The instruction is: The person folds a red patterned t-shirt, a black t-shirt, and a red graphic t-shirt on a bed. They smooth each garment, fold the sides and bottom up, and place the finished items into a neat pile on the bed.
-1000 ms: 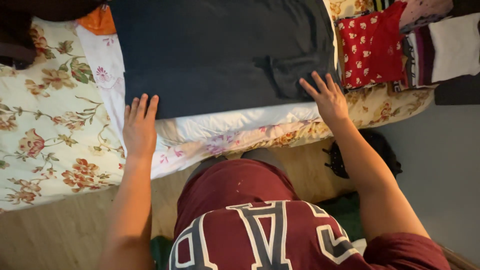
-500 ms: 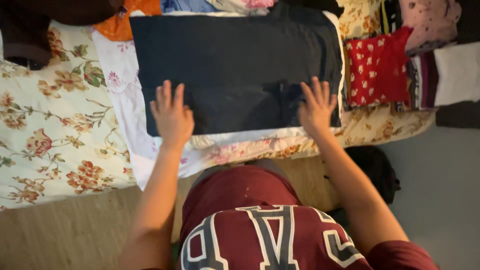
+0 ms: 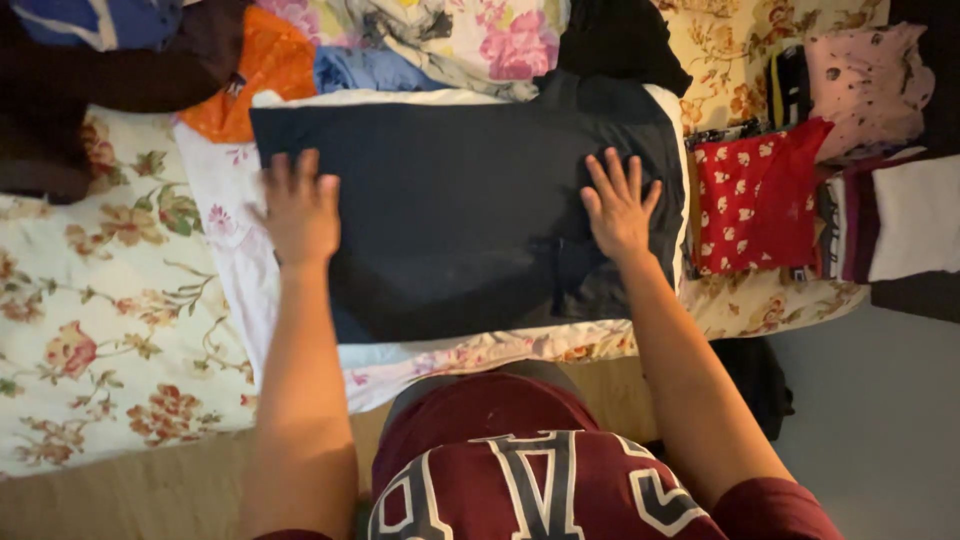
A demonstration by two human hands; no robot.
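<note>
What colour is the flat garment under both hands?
The garment is plain dark navy; the head view shows it.

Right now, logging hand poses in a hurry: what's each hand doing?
Left hand: open, flat on the dark shirt, holding nothing.
Right hand: open, flat on the shirt, holding nothing.

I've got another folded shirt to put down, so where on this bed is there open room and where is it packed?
Open: the floral sheet left of the dark navy garment, beside the left hand, and the strip below the red patterned cloth. Crowded: the pile of clothes along the top, and the folded stacks past the right hand.
</note>
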